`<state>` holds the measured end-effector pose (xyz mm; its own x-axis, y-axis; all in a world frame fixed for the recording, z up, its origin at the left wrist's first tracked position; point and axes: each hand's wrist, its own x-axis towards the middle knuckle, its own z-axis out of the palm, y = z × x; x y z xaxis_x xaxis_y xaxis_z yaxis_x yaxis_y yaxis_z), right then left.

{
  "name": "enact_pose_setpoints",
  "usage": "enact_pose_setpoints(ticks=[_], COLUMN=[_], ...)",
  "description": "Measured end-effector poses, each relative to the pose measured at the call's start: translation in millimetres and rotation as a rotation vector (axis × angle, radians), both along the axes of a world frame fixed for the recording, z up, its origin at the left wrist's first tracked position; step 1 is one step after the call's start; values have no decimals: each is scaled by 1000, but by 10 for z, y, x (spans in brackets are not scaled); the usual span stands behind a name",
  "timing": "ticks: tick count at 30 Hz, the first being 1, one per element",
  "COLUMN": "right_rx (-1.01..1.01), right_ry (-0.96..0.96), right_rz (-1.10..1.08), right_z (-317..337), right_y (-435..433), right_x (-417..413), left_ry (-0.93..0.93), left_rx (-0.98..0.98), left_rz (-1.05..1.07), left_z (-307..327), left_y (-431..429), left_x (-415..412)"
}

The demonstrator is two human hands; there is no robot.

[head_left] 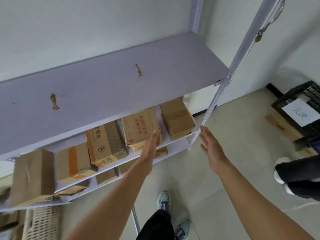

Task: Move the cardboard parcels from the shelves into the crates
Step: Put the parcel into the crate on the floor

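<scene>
Five brown cardboard parcels (105, 142) stand in a row on the middle shelf (174, 143); the red-printed parcel (141, 129) is second from right. A black crate (294, 101) with a white label stands on the floor, right; a cream crate (43, 222) sits lower left.

Site: a storeroom or small parcel depot, as I read it. In front of me a white slotted-steel rack (121, 84) carrying rows of taped cardboard parcels (142, 129). Black plastic crate (310, 94) with handwritten paper label (301, 112) on bare concrete floor (233, 153). Plain white wall (86, 23).
</scene>
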<state>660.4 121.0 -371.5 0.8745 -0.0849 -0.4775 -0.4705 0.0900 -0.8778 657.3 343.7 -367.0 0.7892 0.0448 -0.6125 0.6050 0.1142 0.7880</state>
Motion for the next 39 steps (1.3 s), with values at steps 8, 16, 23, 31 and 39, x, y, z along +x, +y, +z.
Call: enact_pose_setpoints(ticks=[8,16,23,31,39], right_rx=[-115,-219,-318,-278,-45], right_ry=[136,233,222,374,157], right_rz=[125,232,366,427,204], right_z=[-491,-1194,-1758,-2194,-2048], right_y=[-399,-538,-476,-295,-358], right_x=[1026,2013,2717,3079,3001], left_ry=[83,216,319,274,10], left_rx=[21,74,78,22,18], left_rz=[1,-7,91,199,346], left_z=[-597,-1277,-1802,-2159,-1991], left_y=[-323,-576,-678,-759,-701], left_x=[859,1649,2146,2443,2372])
